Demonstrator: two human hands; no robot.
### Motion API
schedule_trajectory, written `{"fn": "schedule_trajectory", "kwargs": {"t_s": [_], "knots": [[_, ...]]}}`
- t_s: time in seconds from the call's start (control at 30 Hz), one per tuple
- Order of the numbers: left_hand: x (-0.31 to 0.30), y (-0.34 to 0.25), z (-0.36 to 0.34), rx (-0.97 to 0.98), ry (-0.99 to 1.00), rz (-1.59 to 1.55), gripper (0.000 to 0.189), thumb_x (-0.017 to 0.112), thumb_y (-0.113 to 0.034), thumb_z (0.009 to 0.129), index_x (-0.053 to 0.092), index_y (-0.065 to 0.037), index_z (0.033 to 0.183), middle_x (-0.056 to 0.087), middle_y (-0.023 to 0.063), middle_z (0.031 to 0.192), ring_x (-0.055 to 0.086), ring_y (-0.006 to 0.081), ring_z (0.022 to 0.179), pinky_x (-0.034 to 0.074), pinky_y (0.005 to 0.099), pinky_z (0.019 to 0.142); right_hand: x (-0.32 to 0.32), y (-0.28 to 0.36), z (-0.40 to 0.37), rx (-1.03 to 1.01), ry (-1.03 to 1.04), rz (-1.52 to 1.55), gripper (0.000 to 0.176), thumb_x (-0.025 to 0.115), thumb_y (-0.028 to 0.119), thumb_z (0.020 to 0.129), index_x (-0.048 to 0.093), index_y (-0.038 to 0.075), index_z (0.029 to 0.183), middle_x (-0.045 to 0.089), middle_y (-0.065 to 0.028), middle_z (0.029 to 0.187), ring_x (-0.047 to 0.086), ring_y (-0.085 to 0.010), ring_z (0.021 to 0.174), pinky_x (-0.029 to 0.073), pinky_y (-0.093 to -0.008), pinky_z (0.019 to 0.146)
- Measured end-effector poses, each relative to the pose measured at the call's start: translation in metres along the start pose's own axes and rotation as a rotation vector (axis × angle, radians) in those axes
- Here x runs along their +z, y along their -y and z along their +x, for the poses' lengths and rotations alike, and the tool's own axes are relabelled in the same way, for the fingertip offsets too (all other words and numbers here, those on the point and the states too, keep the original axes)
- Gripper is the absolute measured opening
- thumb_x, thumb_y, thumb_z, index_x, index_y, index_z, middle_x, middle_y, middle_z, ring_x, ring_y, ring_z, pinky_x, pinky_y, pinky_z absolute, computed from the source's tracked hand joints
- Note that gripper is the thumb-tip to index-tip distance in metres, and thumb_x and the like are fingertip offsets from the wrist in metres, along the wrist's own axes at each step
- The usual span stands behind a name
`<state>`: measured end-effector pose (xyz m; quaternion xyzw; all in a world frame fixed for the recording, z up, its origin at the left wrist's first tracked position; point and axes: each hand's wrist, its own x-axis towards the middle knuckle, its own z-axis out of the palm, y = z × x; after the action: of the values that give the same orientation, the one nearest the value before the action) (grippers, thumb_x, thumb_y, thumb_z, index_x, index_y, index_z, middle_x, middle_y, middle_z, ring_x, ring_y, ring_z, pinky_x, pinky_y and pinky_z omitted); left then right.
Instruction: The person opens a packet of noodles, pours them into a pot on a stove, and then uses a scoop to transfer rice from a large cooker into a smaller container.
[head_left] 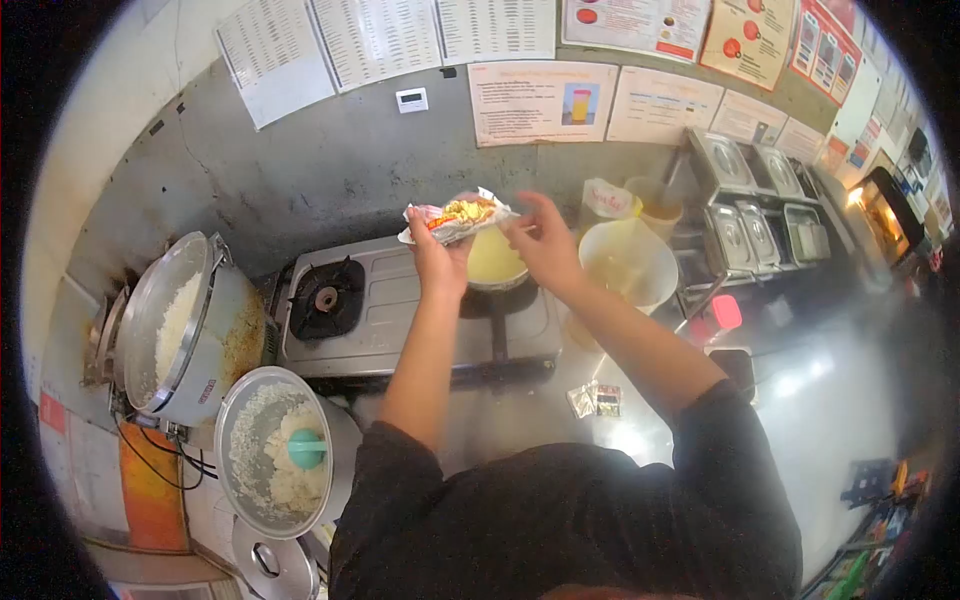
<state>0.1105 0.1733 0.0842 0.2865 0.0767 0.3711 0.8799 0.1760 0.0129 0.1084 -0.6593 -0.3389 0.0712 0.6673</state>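
My left hand (440,262) is closed around a foil packet (465,212) with yellow and red print, held above the stove. At the packet's right end, my right hand (545,245) has its fingers curled in on the corner, slightly blurred. Directly below is a pot (497,262) of pale yellow liquid on the stove's right side, partly hidden by my hands. Two small sachets (595,400) lie on the steel counter in front of the stove.
The gas stove (390,300) has a bare burner (326,299) on its left. A large rice cooker (170,325) and a tub of rice (285,450) with a green scoop (306,449) stand left. To the right are a translucent bucket (630,265), a pink-lidded container (715,318) and lidded steel pans (735,238).
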Motion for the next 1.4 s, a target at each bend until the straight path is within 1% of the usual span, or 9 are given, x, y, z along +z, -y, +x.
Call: {"fn": "schedule_trajectory", "kwargs": {"t_s": [0.23, 0.33, 0.73, 0.8, 0.93, 1.03, 1.13, 1.23, 1.4], "knots": [[-0.011, -0.004, 0.006, -0.102, 0.026, -0.063, 0.076, 0.037, -0.065, 0.101, 0.038, -0.002, 0.142, 0.049, 0.0199, 0.142, 0.051, 0.0349, 0.131, 0.041, 0.0511, 0.113, -0.008, -0.002, 0.022, -0.693, -0.019, -0.656, 0.026, 0.072, 0.021, 0.089, 0.066, 0.011, 0.112, 0.066, -0.0107, 0.099, 0.067, -0.0305, 0.084, 0.054, -0.0384, 0.075], [-0.011, 0.002, 0.016, -0.117, -0.062, -0.106, 0.075, 0.038, -0.065, 0.1, 0.039, -0.003, 0.143, 0.048, 0.0206, 0.143, 0.048, 0.0361, 0.133, 0.039, 0.054, 0.114, -0.003, -0.011, 0.015, -0.748, 0.126, -0.728, 0.022, 0.066, 0.023, 0.092, 0.064, 0.01, 0.11, 0.067, -0.0122, 0.099, 0.068, -0.0332, 0.085, 0.055, -0.0425, 0.072], [0.003, 0.006, 0.015, -0.29, -0.07, -0.17, 0.071, 0.023, -0.058, 0.104, 0.047, -0.003, 0.14, 0.052, 0.0177, 0.142, 0.051, 0.0354, 0.132, 0.045, 0.0537, 0.109, 0.01, 0.006, 0.005, -0.096, 0.173, -0.96, 0.017, 0.057, 0.027, 0.098, 0.062, 0.013, 0.107, 0.071, -0.0145, 0.091, 0.07, -0.0379, 0.077, 0.054, -0.0506, 0.068], [0.005, 0.006, 0.016, -0.27, 0.016, -0.224, 0.075, 0.019, -0.061, 0.103, 0.04, -0.003, 0.146, 0.047, 0.0184, 0.147, 0.047, 0.0367, 0.135, 0.037, 0.0523, 0.115, 0.013, 0.003, -0.002, -0.181, 0.14, -0.849, 0.016, 0.057, 0.024, 0.097, 0.063, 0.013, 0.108, 0.072, -0.0142, 0.096, 0.07, -0.0384, 0.081, 0.054, -0.0509, 0.07], [0.007, 0.01, 0.022, -0.18, -0.023, -0.195, 0.073, 0.022, -0.061, 0.103, 0.041, -0.004, 0.145, 0.048, 0.0181, 0.145, 0.049, 0.0361, 0.133, 0.039, 0.0523, 0.113, 0.018, -0.016, -0.003, -0.23, 0.115, -0.609, 0.016, 0.058, 0.016, 0.096, 0.064, 0.011, 0.11, 0.071, -0.0135, 0.104, 0.069, -0.0378, 0.089, 0.055, -0.0469, 0.075], [0.002, 0.011, 0.026, -0.154, -0.071, -0.139, 0.072, 0.025, -0.061, 0.103, 0.045, -0.004, 0.141, 0.053, 0.0183, 0.14, 0.052, 0.0344, 0.129, 0.043, 0.0532, 0.11, 0.007, -0.017, 0.009, -0.006, 0.252, -0.418, 0.024, 0.062, 0.014, 0.093, 0.065, 0.01, 0.116, 0.071, -0.0148, 0.105, 0.07, -0.0349, 0.092, 0.055, -0.0426, 0.08], [-0.011, 0.01, 0.031, -0.187, 0.008, -0.092, 0.07, 0.037, -0.064, 0.101, 0.041, -0.006, 0.141, 0.052, 0.0178, 0.137, 0.053, 0.0328, 0.127, 0.043, 0.0525, 0.11, -0.011, -0.027, 0.029, 0.073, 0.186, -0.415, 0.028, 0.064, 0.017, 0.092, 0.066, 0.008, 0.118, 0.07, -0.016, 0.108, 0.07, -0.0321, 0.093, 0.054, -0.0407, 0.084], [-0.023, 0.014, 0.041, -0.113, -0.119, 0.076, 0.068, 0.044, -0.061, 0.101, 0.036, -0.01, 0.144, 0.05, 0.0161, 0.136, 0.055, 0.0331, 0.122, 0.045, 0.0522, 0.107, -0.017, -0.015, 0.045, -0.079, -0.007, -0.381, 0.027, 0.065, 0.019, 0.091, 0.069, 0.006, 0.114, 0.072, -0.0168, 0.105, 0.07, -0.0313, 0.093, 0.053, -0.0423, 0.085], [-0.027, 0.012, 0.059, -0.018, -0.033, 0.144, 0.069, 0.048, -0.06, 0.1, 0.032, -0.01, 0.144, 0.05, 0.0162, 0.132, 0.059, 0.0369, 0.114, 0.049, 0.0565, 0.1, -0.018, -0.007, 0.06, -0.199, 0.316, -0.557, 0.024, 0.065, 0.024, 0.091, 0.072, 0.005, 0.104, 0.071, -0.0175, 0.094, 0.068, -0.0361, 0.089, 0.053, -0.0433, 0.081]]}}
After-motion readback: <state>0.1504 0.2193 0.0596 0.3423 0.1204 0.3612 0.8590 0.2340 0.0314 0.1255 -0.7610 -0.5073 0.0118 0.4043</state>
